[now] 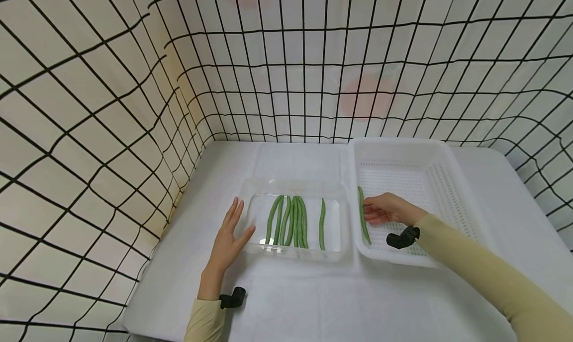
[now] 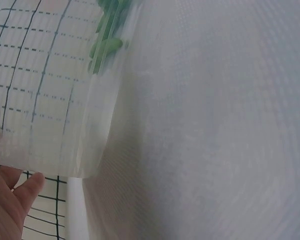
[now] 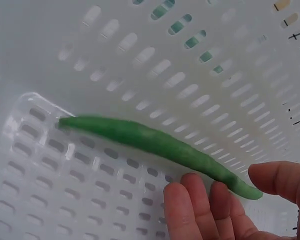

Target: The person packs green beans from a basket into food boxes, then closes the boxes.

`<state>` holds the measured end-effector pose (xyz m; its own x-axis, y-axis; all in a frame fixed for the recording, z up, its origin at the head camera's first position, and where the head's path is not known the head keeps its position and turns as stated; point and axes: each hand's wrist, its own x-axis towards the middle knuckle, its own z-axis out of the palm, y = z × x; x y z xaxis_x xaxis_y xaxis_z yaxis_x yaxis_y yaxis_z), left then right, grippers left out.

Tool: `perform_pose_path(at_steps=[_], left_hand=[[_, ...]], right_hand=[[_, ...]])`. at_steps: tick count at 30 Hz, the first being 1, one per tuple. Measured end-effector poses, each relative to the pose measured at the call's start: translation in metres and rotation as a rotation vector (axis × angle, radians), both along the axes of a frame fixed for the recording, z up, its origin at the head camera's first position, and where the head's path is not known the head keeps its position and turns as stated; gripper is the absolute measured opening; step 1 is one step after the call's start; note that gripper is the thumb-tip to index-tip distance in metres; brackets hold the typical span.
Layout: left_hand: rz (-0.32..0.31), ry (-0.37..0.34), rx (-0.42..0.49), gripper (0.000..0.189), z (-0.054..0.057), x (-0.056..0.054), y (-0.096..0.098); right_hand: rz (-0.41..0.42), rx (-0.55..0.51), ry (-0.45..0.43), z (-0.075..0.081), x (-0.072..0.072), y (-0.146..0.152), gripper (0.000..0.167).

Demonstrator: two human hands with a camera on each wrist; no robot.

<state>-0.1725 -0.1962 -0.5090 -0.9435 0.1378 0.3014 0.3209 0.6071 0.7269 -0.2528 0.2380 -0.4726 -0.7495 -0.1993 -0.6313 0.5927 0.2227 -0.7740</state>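
Observation:
In the head view, my left hand (image 1: 227,247) is at the left wall of a clear plastic box (image 1: 345,217), its fingers straight and the thumb by the near left corner. Several green beans (image 1: 291,222) lie side by side in that box, with one bean (image 1: 322,224) apart on the right. My right hand (image 1: 387,209) is inside a white perforated basket (image 1: 452,183), its fingers at a single green bean (image 3: 145,139) along the basket's left wall. In the right wrist view, the thumb and fingertips are apart around one end of this bean.
Both containers stand side by side on a white-covered table (image 1: 304,297). Black grid mesh (image 1: 286,63) rises behind the table and along both sides. Each wrist carries a small black camera (image 1: 403,237).

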Motion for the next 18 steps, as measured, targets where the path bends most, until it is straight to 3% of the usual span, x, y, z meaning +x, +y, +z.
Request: perform_pose_path(at_steps=[7,14,18], left_hand=[[-0.008,-0.007,0.008,0.072,0.0005,0.0005,-0.0005],[-0.001,-0.004,-0.007,0.072,0.0009,0.0007,-0.0008],[-0.004,-0.011,-0.007,0.072,0.0011,0.0009,-0.0005]], right_hand=[[-0.035,0.01,-0.018,-0.0029,-0.0039,-0.0067,0.026],[-0.002,0.066,0.029,-0.0033,-0.0051,-0.0057,0.034],[-0.017,0.023,0.047,0.0049,-0.0015,-0.0043,0.038]])
